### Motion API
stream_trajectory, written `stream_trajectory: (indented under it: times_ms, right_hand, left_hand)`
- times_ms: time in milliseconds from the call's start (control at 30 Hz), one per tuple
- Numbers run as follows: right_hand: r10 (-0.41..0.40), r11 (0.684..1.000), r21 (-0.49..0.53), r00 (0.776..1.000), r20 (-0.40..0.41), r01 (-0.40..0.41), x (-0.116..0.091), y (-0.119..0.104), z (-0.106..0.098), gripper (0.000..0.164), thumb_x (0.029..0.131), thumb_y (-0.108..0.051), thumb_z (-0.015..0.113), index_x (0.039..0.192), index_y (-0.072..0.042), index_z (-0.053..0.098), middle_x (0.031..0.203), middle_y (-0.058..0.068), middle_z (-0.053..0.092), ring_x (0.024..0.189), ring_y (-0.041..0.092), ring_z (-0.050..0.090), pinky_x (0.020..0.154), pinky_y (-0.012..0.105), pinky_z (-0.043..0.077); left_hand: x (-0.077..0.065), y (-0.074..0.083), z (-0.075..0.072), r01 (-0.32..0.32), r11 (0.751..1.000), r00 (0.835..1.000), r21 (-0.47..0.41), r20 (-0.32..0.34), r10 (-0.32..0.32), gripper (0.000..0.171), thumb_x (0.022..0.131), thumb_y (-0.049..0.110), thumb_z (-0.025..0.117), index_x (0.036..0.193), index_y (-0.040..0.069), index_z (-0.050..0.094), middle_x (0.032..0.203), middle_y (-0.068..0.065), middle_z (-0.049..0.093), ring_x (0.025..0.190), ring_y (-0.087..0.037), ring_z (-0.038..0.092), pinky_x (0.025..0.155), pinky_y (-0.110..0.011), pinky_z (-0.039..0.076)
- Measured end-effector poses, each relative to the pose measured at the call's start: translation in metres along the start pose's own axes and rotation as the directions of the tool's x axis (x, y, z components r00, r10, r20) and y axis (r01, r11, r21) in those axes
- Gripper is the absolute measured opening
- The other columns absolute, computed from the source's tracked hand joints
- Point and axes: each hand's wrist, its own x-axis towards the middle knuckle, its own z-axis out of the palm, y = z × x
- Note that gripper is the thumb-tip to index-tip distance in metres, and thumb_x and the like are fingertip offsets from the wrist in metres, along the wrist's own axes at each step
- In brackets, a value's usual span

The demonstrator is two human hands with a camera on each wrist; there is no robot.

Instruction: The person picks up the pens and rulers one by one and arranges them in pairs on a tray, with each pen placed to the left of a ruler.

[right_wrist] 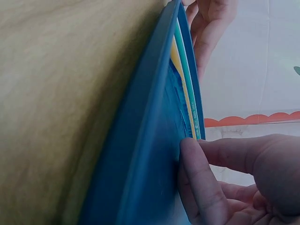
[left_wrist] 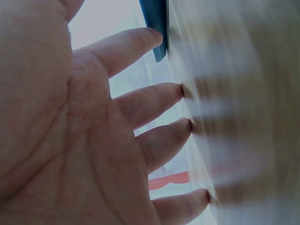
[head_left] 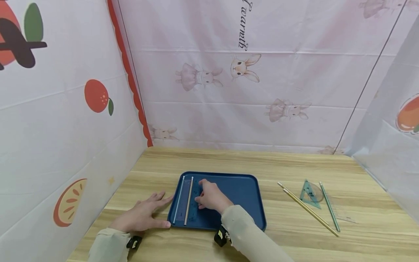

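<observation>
A dark blue tray [head_left: 232,193] lies on the table. Along its left side, side by side, are a light green pencil [head_left: 178,200], a clear ruler [head_left: 184,200], a gold pencil [head_left: 188,202] and a blue see-through ruler [head_left: 194,209]. Over the tray, my right hand [head_left: 211,196] touches the blue ruler's right edge with thumb and index finger apart; the right wrist view shows the fingertips [right_wrist: 190,145] right at that edge. My left hand [head_left: 144,213] rests outside the tray, fingers spread, thumb and index finger at its left rim. Its other fingertips [left_wrist: 180,91] stand on the table.
Right of the tray lie two gold pencils [head_left: 307,208], a green set square [head_left: 305,198], a clear round-edged protractor [head_left: 317,191], a green pencil [head_left: 330,207] and a clear flat measuring piece [head_left: 347,219]. Printed cloth [head_left: 212,123] walls in the wooden table [head_left: 281,163] at back and sides.
</observation>
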Motion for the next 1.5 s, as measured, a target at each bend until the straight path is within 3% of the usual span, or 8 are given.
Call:
stream_trajectory:
  times_ms: [467,833,1033,1233,1500]
  right_hand:
    - [-0.016,1.000,0.014,1.000,0.021,0.016,-0.005,0.003,-0.004,0.061,0.102,-0.006,0.073,0.156,0.001,0.047,0.092,0.012,0.068,0.072,0.020,0.072,0.071,0.037,0.066]
    - [-0.038,0.997,-0.060,0.999,0.010,0.039,-0.010,0.007,-0.018,0.052,0.102,-0.014,0.075,0.149,-0.001,0.056,0.112,0.019,0.076,0.076,0.020,0.075,0.080,0.043,0.066]
    - [-0.055,0.993,-0.106,0.998,0.000,0.055,-0.014,0.013,-0.025,0.047,0.102,-0.017,0.076,0.145,-0.004,0.061,0.107,0.015,0.077,0.074,0.018,0.073,0.083,0.046,0.065]
    - [-0.078,0.989,-0.127,0.997,0.002,0.078,-0.018,0.019,-0.033,0.044,0.101,-0.018,0.076,0.141,-0.004,0.063,0.100,0.010,0.077,0.073,0.019,0.071,0.074,0.040,0.063]
    - [-0.102,0.988,-0.120,0.995,0.001,0.101,-0.026,0.029,-0.050,0.044,0.101,-0.021,0.076,0.142,-0.006,0.064,0.106,0.009,0.078,0.078,0.020,0.072,0.074,0.039,0.063]
  left_hand:
    - [0.001,0.000,0.000,0.002,1.000,1.000,0.006,0.009,-0.002,0.097,0.086,0.063,0.082,0.167,0.026,0.043,0.176,-0.026,0.027,0.161,-0.059,0.019,0.112,-0.092,0.015]
    - [0.000,0.001,-0.001,-0.006,1.000,1.000,0.012,0.005,0.006,0.097,0.086,0.063,0.082,0.167,0.024,0.042,0.175,-0.027,0.027,0.160,-0.060,0.019,0.112,-0.092,0.016]
    - [0.000,0.001,0.000,-0.011,1.000,1.000,0.009,0.001,0.011,0.097,0.086,0.062,0.083,0.167,0.025,0.042,0.175,-0.026,0.027,0.161,-0.059,0.019,0.111,-0.093,0.015]
    - [-0.001,0.001,0.000,-0.004,1.000,1.000,0.012,0.000,0.004,0.097,0.086,0.062,0.083,0.166,0.026,0.043,0.176,-0.025,0.027,0.161,-0.059,0.019,0.110,-0.093,0.015]
    - [0.000,0.001,0.001,-0.006,1.000,1.000,0.014,-0.004,0.006,0.097,0.086,0.062,0.083,0.166,0.027,0.043,0.176,-0.025,0.027,0.161,-0.059,0.019,0.111,-0.093,0.016]
